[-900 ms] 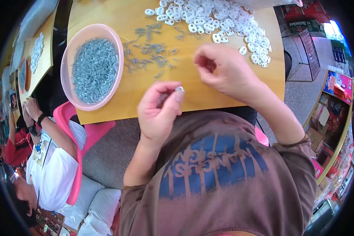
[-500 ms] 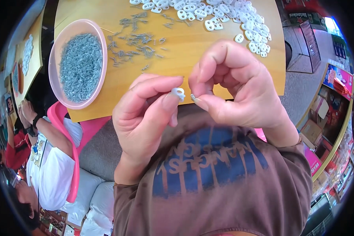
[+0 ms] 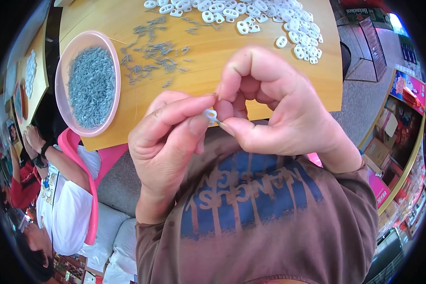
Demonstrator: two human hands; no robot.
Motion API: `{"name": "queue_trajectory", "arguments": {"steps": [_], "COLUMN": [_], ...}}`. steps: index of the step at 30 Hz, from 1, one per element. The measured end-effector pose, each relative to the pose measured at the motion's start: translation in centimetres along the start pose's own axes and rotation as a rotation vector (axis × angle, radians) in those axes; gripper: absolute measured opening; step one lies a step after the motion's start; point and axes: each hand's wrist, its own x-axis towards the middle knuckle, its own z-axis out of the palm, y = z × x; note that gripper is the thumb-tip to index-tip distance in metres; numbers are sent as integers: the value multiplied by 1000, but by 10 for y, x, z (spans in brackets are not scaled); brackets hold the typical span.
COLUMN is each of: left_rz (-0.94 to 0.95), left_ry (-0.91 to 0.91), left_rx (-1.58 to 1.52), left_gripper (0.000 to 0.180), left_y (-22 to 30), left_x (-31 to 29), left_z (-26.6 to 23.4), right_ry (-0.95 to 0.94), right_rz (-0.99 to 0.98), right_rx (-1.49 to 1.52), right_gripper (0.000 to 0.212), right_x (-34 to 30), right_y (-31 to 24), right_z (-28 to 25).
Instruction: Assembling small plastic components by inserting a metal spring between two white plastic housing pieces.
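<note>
Between thumb and fingertips, my left hand point(image 3: 168, 130) pinches a small white plastic cord lock piece point(image 3: 210, 113) with a round hole. My right hand point(image 3: 274, 104) is closed in a pinch on a tiny metal spring point(image 3: 217, 121), its end touching or nearly touching the white piece's right side. Fingers partly cover both parts. Both hands are held over the near edge of the wooden table point(image 3: 203, 71).
A pink bowl point(image 3: 118, 90) full of small metal springs point(image 3: 92, 87) stands at the table's left. Loose springs point(image 3: 163, 49) are scattered beside it. White plastic pieces point(image 3: 298, 33) are heaped at the far right. Another person point(image 3: 66, 199) sits at left by a pink chair point(image 3: 92, 213).
My right hand has moved left, bringing the spring up to the white piece. My left hand has shifted slightly left and still grips that piece.
</note>
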Motion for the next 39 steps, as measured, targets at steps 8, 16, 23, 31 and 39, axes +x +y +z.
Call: {"name": "queue_trajectory", "arguments": {"steps": [8,16,23,31,39], "left_rz": [31,-70,-67,-42,-68], "left_ry": [-98,-44,-16,54,106], "left_rx": [54,-11,-25,-9,-137], "left_gripper": [20,18,16,15,16], "left_y": [-3,-2,-3,-4,-9], "left_x": [0,0,-3,-9,-14], "left_z": [-6,-6,-5,-1,4], "right_ry": [-32,-13,17,95,118], "right_rz": [63,85,151,121,62], "right_rx": [60,189,325,178,178], "right_gripper": [25,24,23,20,16], "right_x": [0,1,1,-3,-5], "right_y": [2,7,4,3,9], "right_z": [0,3,5,13,16]}}
